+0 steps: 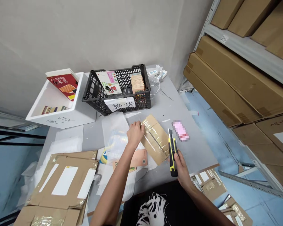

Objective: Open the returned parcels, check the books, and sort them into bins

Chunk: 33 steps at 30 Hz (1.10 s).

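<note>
The right hand [182,169] is gripping a yellow-and-black utility knife [172,155] fully closed, blade exposed, beside a taped cardboard packet [154,139] at centre frame. The left hand [135,133] is resting curled fingers on the packet, hold unclear. A blade slip is risking a cut to the left hand; the table edge [204,169] at lower right is limiting room.

A: Garment on the worker?
B: Black shirt [169,204], a white brushy print [153,211] on the chest.
A: Arms?
B: Left forearm [112,185] and right forearm [200,197] bare; left hand [135,133] and right hand [182,169] likewise uncovered.
</note>
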{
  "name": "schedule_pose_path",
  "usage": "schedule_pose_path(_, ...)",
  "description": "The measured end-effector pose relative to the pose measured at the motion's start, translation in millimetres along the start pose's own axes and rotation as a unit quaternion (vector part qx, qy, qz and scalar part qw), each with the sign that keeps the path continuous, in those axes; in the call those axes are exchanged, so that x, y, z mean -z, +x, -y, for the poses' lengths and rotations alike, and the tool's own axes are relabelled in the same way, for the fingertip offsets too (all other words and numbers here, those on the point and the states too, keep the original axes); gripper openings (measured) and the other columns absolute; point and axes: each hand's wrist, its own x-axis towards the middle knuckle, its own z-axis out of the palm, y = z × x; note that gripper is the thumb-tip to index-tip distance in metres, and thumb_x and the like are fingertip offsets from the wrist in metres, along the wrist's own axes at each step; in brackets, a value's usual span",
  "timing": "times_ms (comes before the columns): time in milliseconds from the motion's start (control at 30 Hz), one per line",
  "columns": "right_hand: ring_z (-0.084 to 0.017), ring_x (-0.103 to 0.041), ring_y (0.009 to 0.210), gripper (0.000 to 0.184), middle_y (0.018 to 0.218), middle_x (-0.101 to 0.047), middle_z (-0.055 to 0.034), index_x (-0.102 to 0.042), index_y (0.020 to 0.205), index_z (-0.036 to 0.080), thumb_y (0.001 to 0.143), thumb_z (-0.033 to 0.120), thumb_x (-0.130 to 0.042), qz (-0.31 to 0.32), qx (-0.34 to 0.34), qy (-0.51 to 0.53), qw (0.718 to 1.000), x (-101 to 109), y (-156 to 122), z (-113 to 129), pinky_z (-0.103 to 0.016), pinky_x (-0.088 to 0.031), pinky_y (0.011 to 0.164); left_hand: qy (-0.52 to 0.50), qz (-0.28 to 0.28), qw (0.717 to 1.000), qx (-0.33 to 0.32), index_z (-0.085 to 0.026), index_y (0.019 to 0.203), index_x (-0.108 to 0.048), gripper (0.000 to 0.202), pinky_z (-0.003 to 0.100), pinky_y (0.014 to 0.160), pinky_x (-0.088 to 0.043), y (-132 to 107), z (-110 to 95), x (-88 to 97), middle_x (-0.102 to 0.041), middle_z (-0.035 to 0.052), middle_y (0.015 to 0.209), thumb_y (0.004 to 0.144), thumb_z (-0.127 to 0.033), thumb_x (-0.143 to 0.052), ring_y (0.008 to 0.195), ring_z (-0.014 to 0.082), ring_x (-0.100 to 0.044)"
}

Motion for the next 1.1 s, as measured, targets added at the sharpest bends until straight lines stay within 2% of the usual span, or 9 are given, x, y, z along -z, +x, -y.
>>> schedule_pose_path(133, -0.023, -0.057, 0.112, 0.053, 0.118, -0.063, -0.0089, -0.051, 0.124, 0.02, 0.09, 0.056, -0.033, 0.006, -0.001, 0.063, 0.998, 29, 32, 43, -0.037, -0.048, 0.091, -0.037, -0.032, 0.995, 0.081, -0.021, 0.094, -0.054, 0.032, 0.037, 0.076, -0.045, -46, 27, 18.6, -0.064, 0.0089, 0.099, 0.093, -0.038, -0.027, 0.097, 0.0275, -0.058)
schedule_pose_path(233, -0.023, -0.054, 0.117, 0.049, 0.127, -0.059, -0.0083, -0.052, 0.122, 0.02, 0.089, 0.053, -0.036, 0.055, 0.049, 0.047, 0.996, 33, 52, 76, -0.038, -0.043, 0.097, -0.086, -0.048, 0.984, 0.145, -0.02, 0.087, -0.052, 0.034, 0.034, 0.071, -0.046, -85, 53, 9.9, -0.064, 0.0083, 0.089, 0.093, -0.041, -0.026, 0.087, 0.0252, -0.061)
schedule_pose_path(367, -0.024, -0.054, 0.117, 0.042, 0.129, -0.059, -0.008, -0.053, 0.121, 0.022, 0.091, 0.045, -0.036, 0.143, 0.112, -0.018, 0.983, 6, 64, 100, -0.04, -0.042, 0.097, -0.165, -0.005, 0.959, 0.231, -0.02, 0.084, -0.051, 0.036, 0.032, 0.062, -0.047, -124, 84, -26.1, -0.064, 0.0069, 0.079, 0.092, -0.043, -0.026, 0.074, 0.0227, -0.064)
schedule_pose_path(500, -0.023, -0.049, 0.124, 0.039, 0.135, -0.053, -0.0097, -0.054, 0.119, 0.021, 0.092, 0.04, -0.033, 0.162, 0.141, -0.066, 0.974, -30, 68, 104, -0.04, -0.04, 0.099, -0.138, 0.006, 0.954, 0.265, -0.014, 0.101, -0.056, 0.039, 0.038, 0.07, -0.05, -140, 96, -48.7, -0.067, 0.014, 0.092, 0.093, -0.039, -0.026, 0.087, 0.0274, -0.064)
schedule_pose_path(567, -0.023, -0.053, 0.118, 0.039, 0.129, -0.058, -0.0093, -0.052, 0.12, 0.022, 0.092, 0.04, -0.031, 0.167, 0.143, -0.05, 0.974, -40, 71, 106, -0.038, -0.043, 0.094, -0.078, -0.046, 0.969, 0.23, -0.008, 0.122, -0.047, 0.046, 0.045, 0.081, -0.049, -139, 93, -44.3, -0.061, 0.0215, 0.112, 0.092, -0.038, -0.03, 0.104, 0.0316, -0.06)
schedule_pose_path(633, -0.022, -0.061, 0.102, 0.037, 0.112, -0.065, -0.0078, -0.053, 0.115, 0.022, 0.093, 0.042, -0.03, 0.186, 0.135, -0.022, 0.973, -46, 74, 108, -0.035, -0.046, 0.085, -0.023, -0.093, 0.986, 0.137, -0.003, 0.138, -0.029, 0.064, 0.051, 0.096, -0.041, -132, 85, -33.1, -0.045, 0.0285, 0.134, 0.089, -0.042, -0.039, 0.125, 0.0357, -0.044)
schedule_pose_path(767, -0.019, -0.061, 0.083, 0.033, 0.087, -0.064, -0.0033, -0.053, 0.099, 0.021, 0.092, 0.045, -0.032, 0.186, 0.107, 0.035, 0.976, -52, 77, 110, -0.031, -0.046, 0.075, 0.021, -0.035, 0.998, -0.047, -0.008, 0.147, -0.011, 0.111, 0.063, 0.106, -0.019, -116, 60, -17.6, -0.013, 0.0284, 0.152, 0.067, -0.067, -0.06, 0.141, 0.0434, -0.006)
schedule_pose_path(933, -0.017, -0.058, 0.081, 0.032, 0.079, -0.059, -0.0001, -0.051, 0.095, 0.021, 0.091, 0.048, -0.034, 0.189, 0.075, 0.12, 0.972, -54, 81, 100, -0.027, -0.047, 0.073, 0.068, -0.006, 0.997, -0.042, -0.011, 0.146, -0.018, 0.124, 0.072, 0.1, -0.011, -109, 40, -29.6, -0.006, 0.0312, 0.152, 0.05, -0.069, -0.071, 0.139, 0.0501, 0.003)
schedule_pose_path(1100, -0.014, -0.057, 0.073, 0.031, 0.076, -0.059, 0.0021, -0.053, 0.093, 0.022, 0.091, 0.048, -0.037, 0.229, 0.068, 0.137, 0.961, -58, 90, 94, -0.025, -0.047, 0.069, 0.065, 0.019, 0.995, -0.079, -0.01, 0.147, -0.015, 0.124, 0.065, 0.104, -0.014, -97, 62, -27.5, -0.005, 0.0306, 0.152, 0.053, -0.07, -0.068, 0.14, 0.0467, -0.003)
